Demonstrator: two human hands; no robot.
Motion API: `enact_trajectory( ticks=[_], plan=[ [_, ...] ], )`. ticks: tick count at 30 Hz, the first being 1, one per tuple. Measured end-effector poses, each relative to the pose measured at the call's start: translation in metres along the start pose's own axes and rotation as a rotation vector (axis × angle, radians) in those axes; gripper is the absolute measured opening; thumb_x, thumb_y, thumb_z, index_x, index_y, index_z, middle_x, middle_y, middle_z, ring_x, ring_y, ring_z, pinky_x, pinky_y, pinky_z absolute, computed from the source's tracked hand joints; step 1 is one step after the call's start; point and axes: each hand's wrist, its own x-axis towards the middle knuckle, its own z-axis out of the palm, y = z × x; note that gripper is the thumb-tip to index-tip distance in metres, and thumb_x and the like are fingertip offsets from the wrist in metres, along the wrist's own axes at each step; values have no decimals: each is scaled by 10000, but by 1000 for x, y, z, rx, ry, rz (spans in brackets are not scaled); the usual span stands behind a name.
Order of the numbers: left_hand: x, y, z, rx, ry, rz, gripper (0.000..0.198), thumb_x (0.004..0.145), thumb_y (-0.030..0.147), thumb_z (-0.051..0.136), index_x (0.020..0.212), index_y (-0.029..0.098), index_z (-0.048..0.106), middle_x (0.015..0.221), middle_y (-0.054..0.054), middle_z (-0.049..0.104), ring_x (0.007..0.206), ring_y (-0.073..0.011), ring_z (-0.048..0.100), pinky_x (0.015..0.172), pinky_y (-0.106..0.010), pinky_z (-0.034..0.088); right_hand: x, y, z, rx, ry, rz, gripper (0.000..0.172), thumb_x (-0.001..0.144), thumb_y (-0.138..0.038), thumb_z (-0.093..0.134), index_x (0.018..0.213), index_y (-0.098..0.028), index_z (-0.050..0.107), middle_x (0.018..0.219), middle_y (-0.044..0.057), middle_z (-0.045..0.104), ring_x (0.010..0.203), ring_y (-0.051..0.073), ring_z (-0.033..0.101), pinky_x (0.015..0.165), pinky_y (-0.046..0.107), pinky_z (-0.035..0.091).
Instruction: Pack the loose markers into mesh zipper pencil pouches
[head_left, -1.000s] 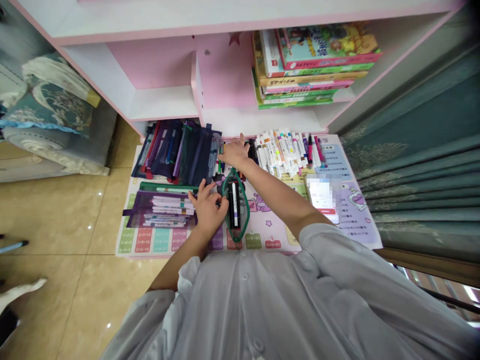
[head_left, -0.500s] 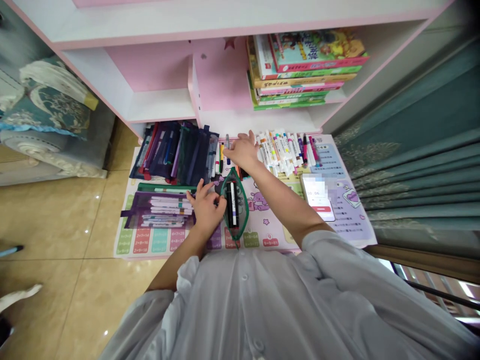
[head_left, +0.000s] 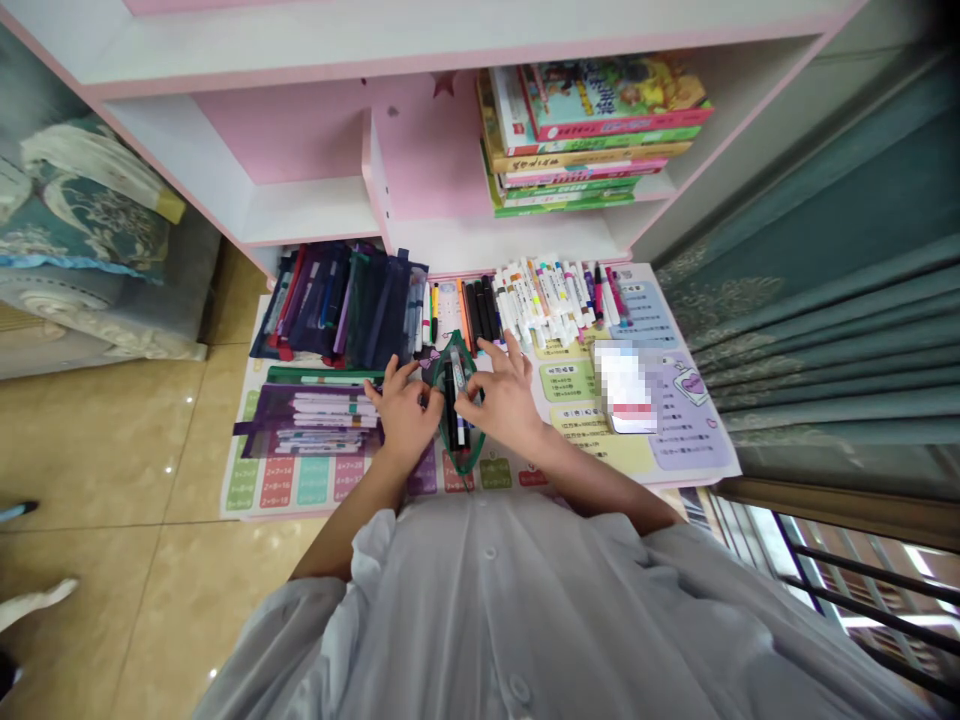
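Observation:
A green mesh pencil pouch [head_left: 455, 455] lies open on the printed desk mat [head_left: 570, 385], with dark and white markers inside. My left hand [head_left: 403, 415] pinches the pouch's left edge. My right hand [head_left: 505, 395] is at its right side, fingers closed on a marker [head_left: 459, 385] going into the opening. Just beyond the pouch lies a row of black and orange markers [head_left: 480, 305]. A spread of white-barrelled markers [head_left: 551, 295] sits further right.
A purple mesh pouch [head_left: 311, 425] full of pens lies to the left, with several dark pouches [head_left: 341, 305] behind it. A phone [head_left: 624, 388] rests on the mat at right. Books [head_left: 585, 130] are stacked in the pink shelf. A teal curtain [head_left: 825, 300] hangs at right.
My right hand has drawn back from the far row of markers to the pouch opening, bringing a marker with it. My left hand has stayed on the pouch edge.

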Motion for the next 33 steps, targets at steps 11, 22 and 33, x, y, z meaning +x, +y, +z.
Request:
enact_trajectory(
  ticks=[11, 22, 33],
  plan=[
    [0, -1, 3, -13, 30, 5, 197, 784, 223, 635, 598, 200, 574, 1252, -56, 703, 1404, -331, 458, 1171, -705, 102, -16, 8, 17, -138, -31, 26, 128, 744, -248, 668, 646, -175, 707, 1516, 162, 483, 1503, 458, 205, 1104, 752, 241],
    [0, -3, 5, -5, 25, 12, 194, 793, 230, 631, 609, 201, 577, 1266, -53, 695, 1407, -331, 453, 1171, -712, 111, -14, 9, 17, -176, -71, 29, 149, 789, -291, 679, 696, -177, 707, 1510, 162, 490, 1499, 458, 218, 1113, 749, 237],
    [0, -4, 6, -14, 20, 14, 179, 783, 224, 644, 614, 206, 588, 1255, -53, 698, 1409, -336, 450, 1169, -722, 105, 70, 23, -2, -88, 131, 5, 142, 823, -269, 627, 730, -190, 700, 1482, 124, 501, 1508, 423, 209, 1132, 687, 274]
  ],
)
